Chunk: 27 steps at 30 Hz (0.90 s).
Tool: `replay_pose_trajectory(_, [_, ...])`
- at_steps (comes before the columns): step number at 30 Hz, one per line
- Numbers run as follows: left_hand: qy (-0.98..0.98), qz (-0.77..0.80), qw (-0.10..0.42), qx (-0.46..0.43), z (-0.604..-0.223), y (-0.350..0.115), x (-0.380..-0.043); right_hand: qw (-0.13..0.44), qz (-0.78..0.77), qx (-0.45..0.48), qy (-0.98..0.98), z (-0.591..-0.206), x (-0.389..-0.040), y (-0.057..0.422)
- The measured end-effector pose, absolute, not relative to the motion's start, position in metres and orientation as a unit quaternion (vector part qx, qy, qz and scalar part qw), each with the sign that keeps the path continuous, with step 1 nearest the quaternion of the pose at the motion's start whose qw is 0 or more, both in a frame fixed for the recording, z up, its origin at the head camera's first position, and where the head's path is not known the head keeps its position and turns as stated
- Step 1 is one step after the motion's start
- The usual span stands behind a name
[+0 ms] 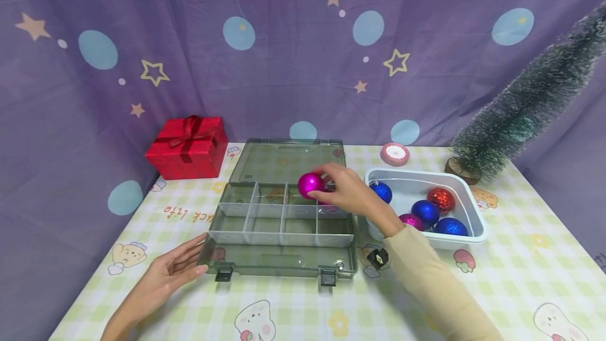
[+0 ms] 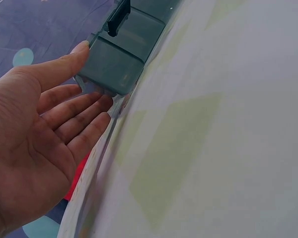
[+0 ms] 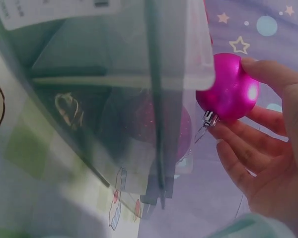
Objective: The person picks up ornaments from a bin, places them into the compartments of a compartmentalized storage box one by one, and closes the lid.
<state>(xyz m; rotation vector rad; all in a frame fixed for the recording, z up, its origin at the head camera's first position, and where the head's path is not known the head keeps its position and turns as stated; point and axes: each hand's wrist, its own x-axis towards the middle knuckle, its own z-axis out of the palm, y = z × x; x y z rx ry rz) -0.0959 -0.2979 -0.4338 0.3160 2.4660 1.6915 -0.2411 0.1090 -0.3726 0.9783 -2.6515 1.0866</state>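
My right hand [image 1: 347, 191] pinches a shiny magenta Christmas ball [image 1: 311, 186] between thumb and fingers, above the back row of a grey see-through compartment box [image 1: 279, 264]. In the right wrist view, the silver cap and wire loop of this Christmas ball [image 3: 233, 89] point downward. Through the box's clear wall in that view shows another pink ball [image 3: 184, 129], which my hand mostly covers in the head view. With straight, relaxed fingers, my left hand [image 1: 165, 275] touches the box's front left corner; its thumb [image 2: 79, 54] lies against the edge. The lid [image 1: 289, 159] lies folded back.
To the right, a white tub [image 1: 478, 220] holds several blue, red and pink balls. Behind it stand a small frosted Christmas tree [image 1: 516, 120] and a pink ribbon roll [image 1: 395, 154]. A red gift box [image 1: 189, 146] sits back left. A small black object [image 1: 377, 258] lies near my right sleeve.
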Motion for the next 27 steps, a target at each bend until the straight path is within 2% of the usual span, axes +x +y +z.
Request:
replay_pose_trajectory(14, [0.817, 0.564, 0.061, 0.107, -0.435, -0.297, -0.095, 0.046, 0.361, 0.311, -0.878, -0.375, -0.24, 0.112])
replay_pose_trajectory(27, [0.815, 0.566, 0.066, 0.105, -0.433, -0.297, -0.095, 0.085, 0.367, 0.292, -0.879, -0.372, -0.228, 0.166])
